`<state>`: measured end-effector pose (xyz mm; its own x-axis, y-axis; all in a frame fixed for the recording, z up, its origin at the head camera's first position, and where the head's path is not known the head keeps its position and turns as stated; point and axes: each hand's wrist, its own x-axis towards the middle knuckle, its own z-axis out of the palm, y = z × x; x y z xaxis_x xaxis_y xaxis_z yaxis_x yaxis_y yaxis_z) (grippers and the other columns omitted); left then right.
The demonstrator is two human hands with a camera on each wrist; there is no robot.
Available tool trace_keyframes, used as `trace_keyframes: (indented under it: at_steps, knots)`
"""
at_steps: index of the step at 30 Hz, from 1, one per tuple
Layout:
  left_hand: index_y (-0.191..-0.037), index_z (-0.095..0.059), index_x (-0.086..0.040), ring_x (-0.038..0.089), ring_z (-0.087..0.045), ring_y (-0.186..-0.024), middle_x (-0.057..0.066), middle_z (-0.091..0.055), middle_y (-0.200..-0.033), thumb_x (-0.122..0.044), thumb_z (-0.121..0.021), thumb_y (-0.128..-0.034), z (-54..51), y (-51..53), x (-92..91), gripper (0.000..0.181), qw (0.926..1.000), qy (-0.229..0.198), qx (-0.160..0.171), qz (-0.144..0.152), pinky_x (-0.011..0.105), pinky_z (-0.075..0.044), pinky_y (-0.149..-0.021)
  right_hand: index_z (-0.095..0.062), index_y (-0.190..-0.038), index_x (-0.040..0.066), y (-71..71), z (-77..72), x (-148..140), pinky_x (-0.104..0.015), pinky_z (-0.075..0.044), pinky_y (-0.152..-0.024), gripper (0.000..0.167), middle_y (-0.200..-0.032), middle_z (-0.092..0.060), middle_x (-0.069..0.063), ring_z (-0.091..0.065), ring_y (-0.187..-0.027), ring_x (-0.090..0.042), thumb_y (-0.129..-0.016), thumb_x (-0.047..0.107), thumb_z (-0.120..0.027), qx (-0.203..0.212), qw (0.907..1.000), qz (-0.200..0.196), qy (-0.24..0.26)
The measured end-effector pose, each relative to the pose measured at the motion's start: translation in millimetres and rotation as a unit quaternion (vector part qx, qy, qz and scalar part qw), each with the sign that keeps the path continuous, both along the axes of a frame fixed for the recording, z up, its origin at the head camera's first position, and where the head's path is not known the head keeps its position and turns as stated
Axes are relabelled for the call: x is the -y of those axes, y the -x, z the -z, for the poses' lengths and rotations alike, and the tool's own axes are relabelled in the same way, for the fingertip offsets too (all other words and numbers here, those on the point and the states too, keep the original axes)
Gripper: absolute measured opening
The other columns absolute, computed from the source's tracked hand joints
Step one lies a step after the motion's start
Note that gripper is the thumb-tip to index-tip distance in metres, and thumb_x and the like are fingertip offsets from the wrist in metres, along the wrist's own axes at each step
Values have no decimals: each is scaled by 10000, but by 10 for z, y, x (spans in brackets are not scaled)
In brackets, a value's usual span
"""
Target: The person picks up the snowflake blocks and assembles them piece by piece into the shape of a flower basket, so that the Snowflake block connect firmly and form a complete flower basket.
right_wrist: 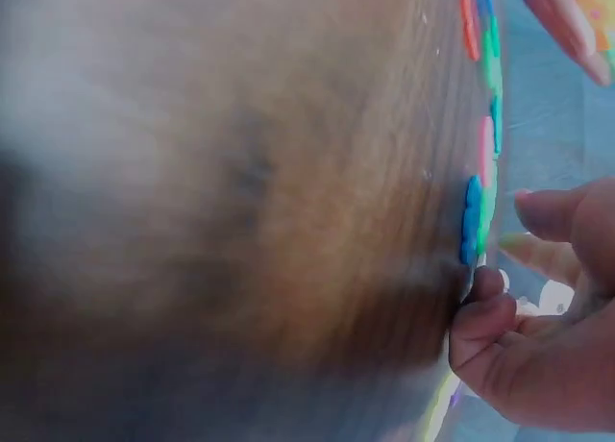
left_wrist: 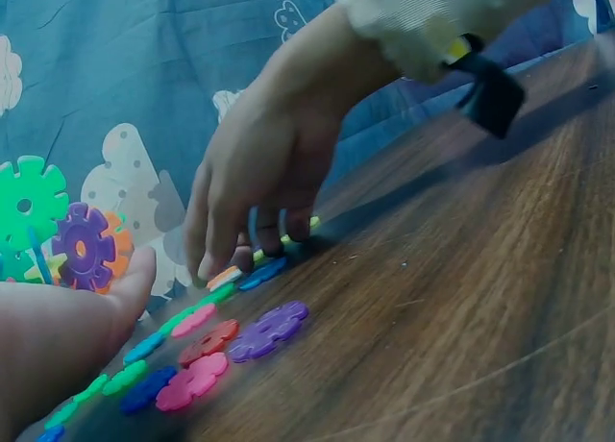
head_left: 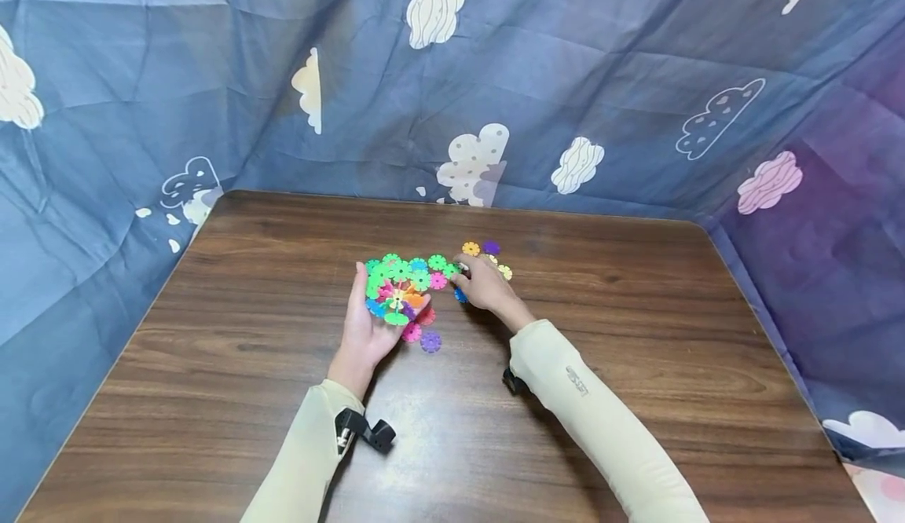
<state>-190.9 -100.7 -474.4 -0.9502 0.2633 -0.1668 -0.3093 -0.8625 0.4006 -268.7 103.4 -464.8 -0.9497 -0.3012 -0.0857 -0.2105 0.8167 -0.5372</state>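
My left hand [head_left: 364, 338] is palm up and holds a cluster of interlocked notched flower discs [head_left: 397, 297] in green, pink, orange and purple. Its thumb stands along the cluster's left side, and most fingers are hidden beneath. My right hand [head_left: 489, 283] reaches down over loose discs on the table, thumb and fingers apart. In the left wrist view, the right hand's [left_wrist: 274, 144] fingertips are close to an orange disc [left_wrist: 224, 278]; contact cannot be made out. Near that hand lie a green disc [head_left: 437, 261], a pink disc [head_left: 438, 280] and a blue disc [head_left: 461, 295].
Behind the right hand lie a yellow-orange disc [head_left: 470, 249], a purple disc [head_left: 491, 247] and a pale yellow disc [head_left: 505, 272]. Another purple disc [head_left: 430, 342] is nearer the front. The brown wooden table [head_left: 636, 334] meets a blue cloud-patterned cloth [head_left: 382, 115] at the back.
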Motion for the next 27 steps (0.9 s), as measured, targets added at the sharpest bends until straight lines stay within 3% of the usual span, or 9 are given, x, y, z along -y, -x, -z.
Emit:
trace_keyframes:
  at_steps: [4,9,14,17,20,22,24,27]
  knots:
    - [-1604,-130,-279,283,-262,-1511,68,-179,-1674,-642,-415,-974,14,-2,-20,780,9999,-5,112,-2,558,-227,-1224,-597,-1321,100,49,5,73,-486,-487,-988,375,-1283,-578,-202,-529,-1205,-327,-974,232,-645,112,9993,141,-333]
    - [-1604,-121,-269,288,-253,-1511,78,-178,-1673,-622,-365,-1000,28,1,-35,740,9999,67,64,51,567,-217,-1224,-595,-1086,52,28,-3,117,-411,-489,-863,282,-1071,-593,-142,-556,-1016,-280,-889,177,-753,165,9992,256,-258]
    - [-1605,-117,-264,285,-243,-1516,78,-171,-1676,-659,-381,-975,39,-5,-39,790,9999,80,-28,67,566,-201,-1228,-585,-1031,67,-71,-27,96,-344,-458,-741,234,-847,-544,-45,-506,-777,-193,-887,135,-757,43,9977,506,443]
    - [-1593,-159,-261,283,-242,-1518,77,-178,-1675,-663,-382,-972,39,-6,-40,773,9999,57,-80,62,569,-197,-1229,-625,-1029,33,-140,-89,55,-309,-495,-717,166,-815,-614,-88,-566,-740,-178,-915,104,-722,125,9890,668,1317]
    - [-1563,-228,-251,284,-242,-1521,80,-185,-1673,-668,-357,-975,38,-6,-31,733,9999,96,-85,69,568,-193,-1230,-621,-1052,-10,-240,-202,20,-280,-546,-641,121,-822,-685,-164,-634,-672,-165,-959,64,-643,949,9631,509,2466]
    - [-1522,-292,-254,280,-241,-1523,77,-183,-1673,-672,-342,-977,40,-8,-23,689,9999,117,-82,78,556,-190,-1234,-601,-1075,-28,-339,-283,5,-231,-527,-562,118,-790,-692,-183,-641,-605,-155,-986,45,-578,1818,9318,275,3131]
    - [-1491,-326,-255,265,-234,-1526,72,-167,-1677,-676,-320,-978,39,-8,-17,663,9997,159,-136,111,516,-181,-1248,-592,-1117,-41,-455,-350,0,-209,-512,-536,152,-744,-681,-118,-605,-574,-109,-993,37,-549,2585,9010,24,3483]
    - [-1448,-360,-243,260,-257,-1513,79,-172,-1669,-673,-295,-983,42,-13,-30,636,9993,231,-262,141,504,-180,-1250,-601,-1090,-55,-613,-389,4,-181,-480,-512,137,-690,-672,-48,-585,-548,-91,-984,20,-557,3285,8713,-259,3636]
